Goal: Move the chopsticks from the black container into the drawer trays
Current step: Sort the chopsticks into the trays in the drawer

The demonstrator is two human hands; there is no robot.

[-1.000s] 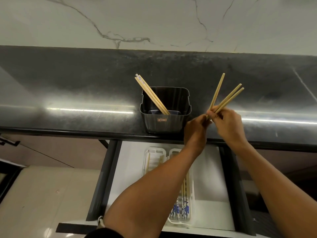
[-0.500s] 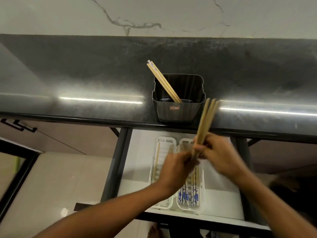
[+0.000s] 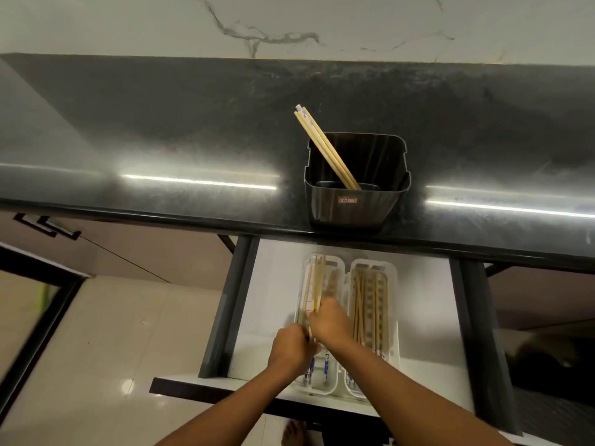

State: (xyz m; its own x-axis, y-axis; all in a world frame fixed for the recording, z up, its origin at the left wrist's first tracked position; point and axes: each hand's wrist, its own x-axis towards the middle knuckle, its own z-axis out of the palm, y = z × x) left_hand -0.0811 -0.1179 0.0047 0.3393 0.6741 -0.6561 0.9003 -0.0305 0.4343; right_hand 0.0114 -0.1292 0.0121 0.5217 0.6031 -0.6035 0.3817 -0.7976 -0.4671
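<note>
While both hands sit over the open drawer (image 3: pixel 273 317), I see the left hand (image 3: pixel 291 349) curled around the near ends of a bundle of chopsticks (image 3: pixel 315 284), and the right hand (image 3: pixel 331 325) curled on the same bundle just beyond it, knuckles up. How tight each pinch is I cannot tell; the fingertips are hidden and blurred.

Held bundle: long axis runs from the drawer's front edge toward the counter, far tips pointing away from me, lying over the left tray (image 3: pixel 338 268).

Just right of it, touching side by side, the right tray (image 3: pixel 391 272) has several chopsticks lying lengthwise, same front-to-back axis, patterned blue ends at the drawer's front edge.

Up on the countertop (image 3: pixel 161 140), near its front edge and above the drawer, stands the black container (image 3: pixel 354 207). A few chopsticks (image 3: pixel 322 146) remain inside, leaning, tops pointing up and left past the container's back-left corner.

Countertop is dark polished stone with light streaks reflected. White marble-veined wall (image 3: pixel 128 24) behind. Pale glossy floor tiles (image 3: pixel 112 333) at lower left.
</note>
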